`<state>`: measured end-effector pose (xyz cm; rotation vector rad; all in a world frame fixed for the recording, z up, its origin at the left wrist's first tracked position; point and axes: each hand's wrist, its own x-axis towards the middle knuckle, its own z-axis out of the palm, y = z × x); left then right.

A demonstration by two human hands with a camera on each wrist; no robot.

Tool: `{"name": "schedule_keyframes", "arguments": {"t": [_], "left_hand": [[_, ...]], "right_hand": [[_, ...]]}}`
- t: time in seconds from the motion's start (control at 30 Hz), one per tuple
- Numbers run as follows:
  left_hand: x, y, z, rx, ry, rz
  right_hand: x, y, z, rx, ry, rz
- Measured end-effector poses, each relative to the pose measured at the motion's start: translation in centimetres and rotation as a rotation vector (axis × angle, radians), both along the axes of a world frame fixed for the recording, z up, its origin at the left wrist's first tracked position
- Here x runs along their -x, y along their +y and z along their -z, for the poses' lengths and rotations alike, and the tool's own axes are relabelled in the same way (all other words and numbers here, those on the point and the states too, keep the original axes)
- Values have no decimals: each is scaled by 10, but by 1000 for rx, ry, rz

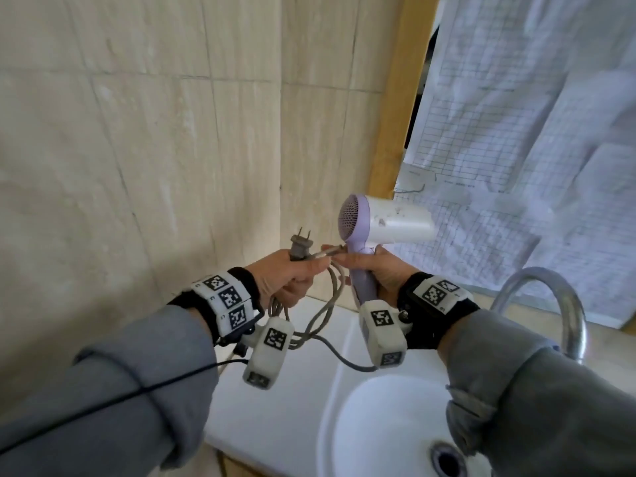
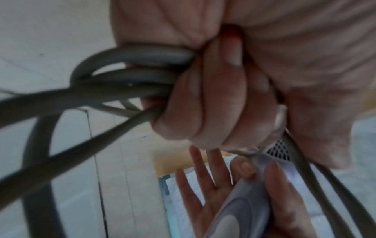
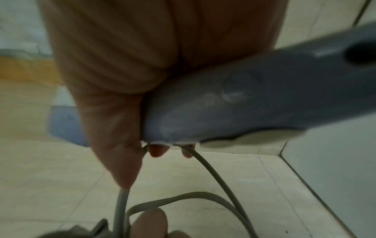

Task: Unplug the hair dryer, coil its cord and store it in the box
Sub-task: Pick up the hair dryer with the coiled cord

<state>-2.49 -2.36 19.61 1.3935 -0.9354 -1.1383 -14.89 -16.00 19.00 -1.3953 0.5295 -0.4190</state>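
1. The sink [image 1: 275, 390] lies nearest, below both hands; no box is seen.
2. The cord [image 1: 330, 297] is gathered in loops in the closed left hand [image 1: 285, 280], plug [image 1: 61, 247] upward; the last slack runs right to the handle.
3. The hair dryer [image 1: 378, 225] is gripped by the right hand [image 1: 382, 273], handle upright, barrel pointing right; judged: coiling nearly done.

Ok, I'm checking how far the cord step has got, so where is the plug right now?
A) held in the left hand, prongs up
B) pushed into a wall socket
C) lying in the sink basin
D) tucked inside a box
A: in the head view the plug stands prongs-up out of the left hand, which also grips loops of the cord.
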Motion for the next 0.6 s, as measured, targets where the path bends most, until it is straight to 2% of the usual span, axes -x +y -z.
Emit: {"name": "schedule_keyframes", "arguments": {"t": [0.1,0.2,0.27,0.33,0.4,0.5,0.6], "left_hand": [[-6,-5,0,32,-15,-93],[-12,-14,7,-13,-215,-237],[-6,-21,12,-29,-317,-258],[1,-26,14,-17,-324,-256],[4,-27,14,-15,-203,-207],[2,-28,15,-41,86,-25],[5,-28,17,-70,217,101]], "right_hand": [[5,-3,1,-39,-11,15],[10,-4,0,-94,-37,10],[11,0,0,-68,-39,17],[11,3,0,-27,-18,32],[10,2,2,7,5,53],[12,2,2,115,77,93],[16,-1,0,140,70,-19]]}}
